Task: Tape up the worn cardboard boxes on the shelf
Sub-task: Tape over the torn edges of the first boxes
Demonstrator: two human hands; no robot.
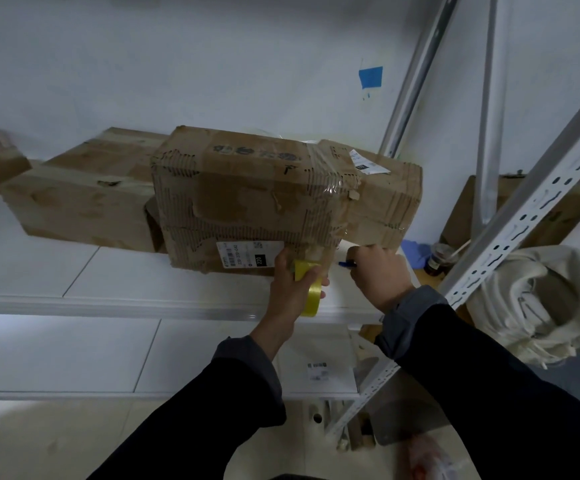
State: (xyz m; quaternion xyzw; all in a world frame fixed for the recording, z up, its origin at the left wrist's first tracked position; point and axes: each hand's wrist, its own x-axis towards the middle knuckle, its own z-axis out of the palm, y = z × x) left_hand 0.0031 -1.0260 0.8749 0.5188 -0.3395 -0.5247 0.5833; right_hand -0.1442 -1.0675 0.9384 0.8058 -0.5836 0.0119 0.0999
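A worn cardboard box [247, 199] with peeled, ribbed patches sits on the white shelf [115, 282]; clear tape wraps its right part. My left hand [290, 289] grips a yellow tape roll [311, 289] just below the box's front lower edge, where a strip of tape runs up onto the box. To the right, my right hand [380, 275] is curled round a small blue tool [347, 264], its tip pointing at the tape strip. A second, longer box [80, 199] lies behind on the left.
A grey slotted shelf upright [510, 233] runs diagonally on the right, with a rolled cream cloth [538, 303] hanging by it. More cardboard [555, 216] stands at the far right. A dark jar [439, 259] and a blue item [415, 252] sit on the shelf's right end.
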